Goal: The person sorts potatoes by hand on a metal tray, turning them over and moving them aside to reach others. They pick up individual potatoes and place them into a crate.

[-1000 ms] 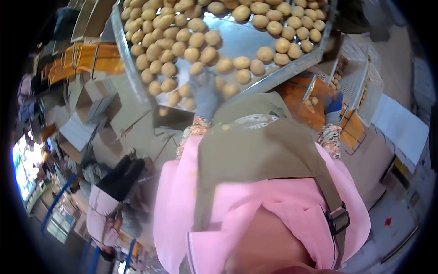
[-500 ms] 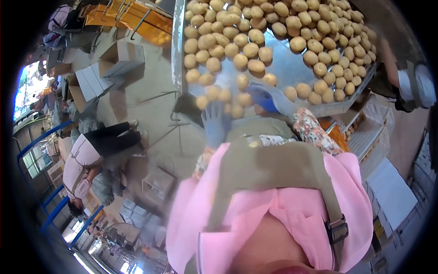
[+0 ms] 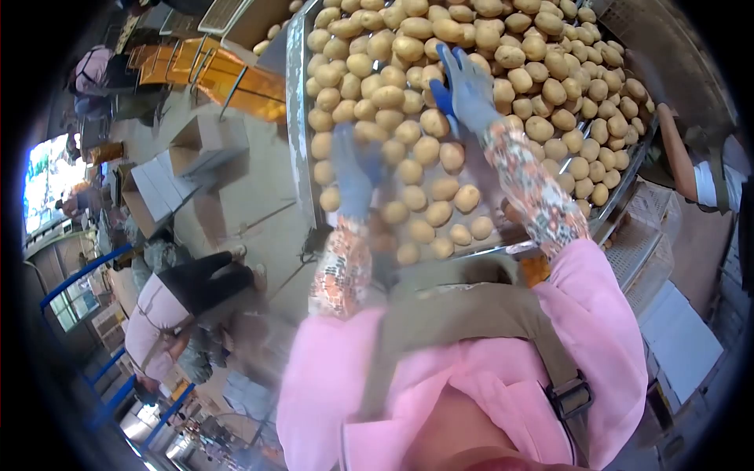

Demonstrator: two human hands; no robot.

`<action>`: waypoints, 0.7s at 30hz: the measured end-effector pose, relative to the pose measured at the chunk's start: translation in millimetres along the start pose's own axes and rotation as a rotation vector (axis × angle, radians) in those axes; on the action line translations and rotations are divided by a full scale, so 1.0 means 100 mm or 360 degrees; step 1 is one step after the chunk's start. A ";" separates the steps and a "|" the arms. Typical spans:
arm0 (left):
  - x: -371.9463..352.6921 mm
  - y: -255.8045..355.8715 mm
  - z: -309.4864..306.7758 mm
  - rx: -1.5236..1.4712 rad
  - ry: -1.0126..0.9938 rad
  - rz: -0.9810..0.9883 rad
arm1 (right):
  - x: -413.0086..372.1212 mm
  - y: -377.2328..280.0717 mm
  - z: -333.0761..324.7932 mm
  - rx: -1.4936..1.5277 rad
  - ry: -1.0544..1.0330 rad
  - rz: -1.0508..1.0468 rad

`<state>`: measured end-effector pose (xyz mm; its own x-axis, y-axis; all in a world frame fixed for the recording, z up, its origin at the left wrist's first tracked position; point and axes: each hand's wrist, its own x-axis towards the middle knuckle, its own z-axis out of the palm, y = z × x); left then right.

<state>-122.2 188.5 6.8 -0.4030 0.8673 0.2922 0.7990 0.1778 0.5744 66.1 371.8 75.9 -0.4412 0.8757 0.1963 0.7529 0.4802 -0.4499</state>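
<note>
Potatoes cover much of a metal sorting table. Over the potatoes at the table's left side is my left hand, in a grey-blue glove; it is smeared by motion, so its grip cannot be made out. Farther forward, my right hand, gloved in grey and blue, lies on the potatoes with its fingers spread and holds nothing. Looser potatoes sit between my forearms near the table's front edge.
A co-worker's arm reaches to the table's right side. Plastic crates stand at the right. On the left are open cardboard boxes, orange bags and a bending person.
Both hands have moved forward from the front edge over the potatoes, the right one farther. More potatoes now lie near the front edge. The co-worker's arm has shifted slightly.
</note>
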 end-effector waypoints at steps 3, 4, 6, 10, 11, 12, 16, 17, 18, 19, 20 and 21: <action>0.55 0.11 0.09 0.0232 -0.0219 -0.0342 | 0.55 0.10 -0.07 -0.0594 -0.0710 0.0169; 0.61 0.14 0.08 0.0220 -0.0221 -0.0338 | 0.65 0.15 -0.03 -0.0537 -0.0826 0.0211; 0.72 0.26 -0.03 0.0482 -0.0413 -0.0391 | 0.72 0.20 -0.02 -0.0472 -0.0852 0.0196; 0.49 -0.08 0.03 0.0211 -0.0262 -0.0221 | 0.61 0.14 0.14 -0.0544 -0.0780 0.0132; 0.40 -0.10 0.05 0.0206 -0.0256 -0.0219 | 0.54 0.10 0.18 -0.0573 -0.0781 0.0125; 0.32 0.03 0.01 0.0105 -0.0332 -0.0397 | 0.39 0.02 0.19 -0.0614 -0.0706 0.0071; -0.21 0.34 0.03 0.0000 -0.0092 -0.0293 | -0.46 0.07 0.47 -0.0065 -0.0336 0.0000; -0.31 0.31 0.05 0.0077 -0.0066 -0.0164 | -0.64 0.16 0.47 0.0183 -0.0357 0.0040; -0.45 0.23 0.10 -0.0671 -0.0075 -0.0472 | -0.76 0.24 0.45 0.0428 -0.0380 0.0079; -0.60 0.18 0.13 -0.1429 -0.0087 -0.0765 | -0.86 0.24 0.43 0.0671 -0.0411 0.0123; -0.48 0.58 -0.15 -0.1838 -0.0211 -0.1222 | -0.87 0.15 0.26 0.0667 -0.0418 0.0098; -0.25 0.64 -0.26 -0.1936 -0.0394 -0.1979 | -0.80 0.00 -0.04 0.1090 -0.0678 0.0429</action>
<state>-72.6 166.0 56.5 -0.2968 0.5634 -0.7710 -0.7069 0.4133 0.5741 103.6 302.3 63.4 -0.5389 0.7959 -0.2760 0.4573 0.0012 -0.8893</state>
